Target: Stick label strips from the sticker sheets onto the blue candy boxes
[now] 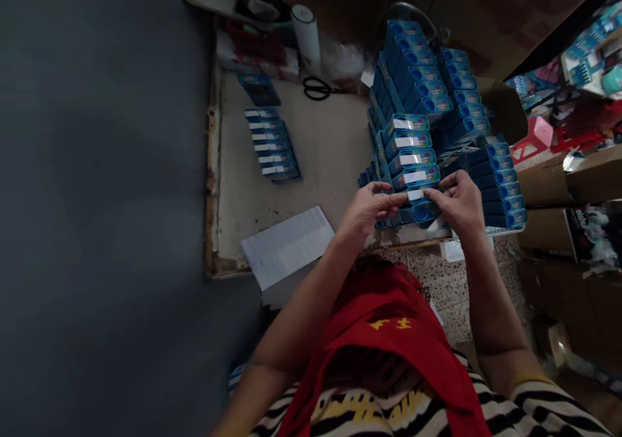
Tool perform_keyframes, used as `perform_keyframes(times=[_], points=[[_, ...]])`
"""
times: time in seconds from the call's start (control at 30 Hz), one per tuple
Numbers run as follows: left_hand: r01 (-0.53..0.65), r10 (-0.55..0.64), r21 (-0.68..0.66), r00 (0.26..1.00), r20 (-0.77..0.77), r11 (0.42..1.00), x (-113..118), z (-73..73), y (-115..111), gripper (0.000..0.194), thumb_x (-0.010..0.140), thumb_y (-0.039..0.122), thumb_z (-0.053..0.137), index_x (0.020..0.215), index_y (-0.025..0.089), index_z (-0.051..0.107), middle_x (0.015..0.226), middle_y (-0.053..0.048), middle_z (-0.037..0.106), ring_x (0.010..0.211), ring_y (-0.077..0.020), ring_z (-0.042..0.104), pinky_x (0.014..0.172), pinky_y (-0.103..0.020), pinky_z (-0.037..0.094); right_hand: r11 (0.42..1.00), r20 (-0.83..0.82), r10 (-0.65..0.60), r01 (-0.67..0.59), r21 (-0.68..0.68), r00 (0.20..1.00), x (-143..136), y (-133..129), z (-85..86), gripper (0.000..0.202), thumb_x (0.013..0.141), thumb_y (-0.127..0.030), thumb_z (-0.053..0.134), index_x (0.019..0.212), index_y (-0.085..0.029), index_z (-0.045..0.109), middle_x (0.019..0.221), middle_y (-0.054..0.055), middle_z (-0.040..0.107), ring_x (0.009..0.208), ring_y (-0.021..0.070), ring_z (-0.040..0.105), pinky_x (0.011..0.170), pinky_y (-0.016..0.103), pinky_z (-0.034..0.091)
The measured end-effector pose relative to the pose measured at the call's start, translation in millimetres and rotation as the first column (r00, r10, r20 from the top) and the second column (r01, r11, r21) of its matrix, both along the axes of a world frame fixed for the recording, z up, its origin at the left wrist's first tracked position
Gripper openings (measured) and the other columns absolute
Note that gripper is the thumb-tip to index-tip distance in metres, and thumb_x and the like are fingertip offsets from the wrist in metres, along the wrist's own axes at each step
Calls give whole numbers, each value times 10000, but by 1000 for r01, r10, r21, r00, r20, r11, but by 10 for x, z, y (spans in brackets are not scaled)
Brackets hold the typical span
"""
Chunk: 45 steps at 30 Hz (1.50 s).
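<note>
Now handling one blue box (418,194), pinched at both ends between left hand (365,209) and right hand (459,202), just above the table (330,158) edge. Probably mid-placing onto the stacked boxes (427,113) beyond the fingers; needs careful alignment. Scissors (316,88) well beyond.

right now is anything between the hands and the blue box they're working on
No. The left hand and right hand are both already on the blue box, pinching its ends at the near edge of the stack.
</note>
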State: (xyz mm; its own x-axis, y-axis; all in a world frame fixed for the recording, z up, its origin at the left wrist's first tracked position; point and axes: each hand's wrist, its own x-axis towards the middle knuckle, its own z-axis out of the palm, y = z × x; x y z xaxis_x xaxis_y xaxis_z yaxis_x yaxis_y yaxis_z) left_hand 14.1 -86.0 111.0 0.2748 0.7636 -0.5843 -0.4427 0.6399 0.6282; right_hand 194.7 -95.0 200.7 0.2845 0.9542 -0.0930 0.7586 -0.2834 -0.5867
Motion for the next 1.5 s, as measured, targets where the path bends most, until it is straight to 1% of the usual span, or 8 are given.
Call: perform_keyframes(times=[0.13,0.27,0.37,0.53,0.63,0.9,1.07,1.5], points=[[1,5,-76,997,76,997,105,-220,-6,697,444,357,1068,863,206,532,688,27,659,528,-66,539,515,-193,411,998,17,69,-69,6,997,33,29,-16,181,800,-304,748,880,-247,595,604,-64,575,607,154,577,625,294,410],[-158,164,51,978,-129,986,42,-288,-119,574,560,377,1013,841,212,541,644,67,582,532,-70,523,500,-184,402,997,-30,-2,5,82,1000,25,-11,-12,82,861,-245,663,875,-251,583,565,-76,561,522,131,516,594,291,404],[-232,316,298,909,-273,926,-91,-62,-295,458,695,476,935,896,201,629,679,40,627,556,-87,561,503,-195,440,983,-142,-46,71,172,989,-7,-74,41,157,928,-372,689,910,-260,580,550,-84,547,468,118,471,520,269,370],[116,-36,399,979,-202,910,-144,531,-597,504,787,579,842,1068,167,774,747,-34,743,558,-125,618,521,-243,522,957,-194,23,35,287,981,-131,-123,138,299,942,-502,759,907,-272,571,551,-91,484,463,105,435,472,248,337],[167,-103,380,978,-183,910,-70,667,-675,412,709,510,907,911,173,782,703,-26,724,595,-137,636,539,-243,530,952,-223,53,18,306,973,-200,-130,147,357,930,-564,780,913,-277,569,560,-96,458,460,95,400,466,247,350],[222,-157,340,966,-208,914,-226,562,-608,376,722,502,891,724,177,702,637,-11,656,546,-101,565,510,-215,472,980,-558,187,-193,49,809,66,-309,202,579,688,-495,971,1037,-253,577,744,-52,692,656,144,676,607,284,549],[297,-218,341,943,-251,892,-223,517,-461,415,681,522,901,717,176,674,652,-5,641,550,-100,559,509,-218,459,994,-514,55,-1,105,856,128,-356,113,505,657,-421,963,945,-250,586,772,-34,740,709,167,740,700,326,621],[318,-232,302,929,-289,899,-171,302,-286,408,715,517,894,725,177,669,663,-8,637,572,-105,543,537,-233,430,981,-244,93,-46,189,965,58,-285,-29,410,738,-438,899,951,-264,596,801,-45,684,735,162,669,713,329,551]])
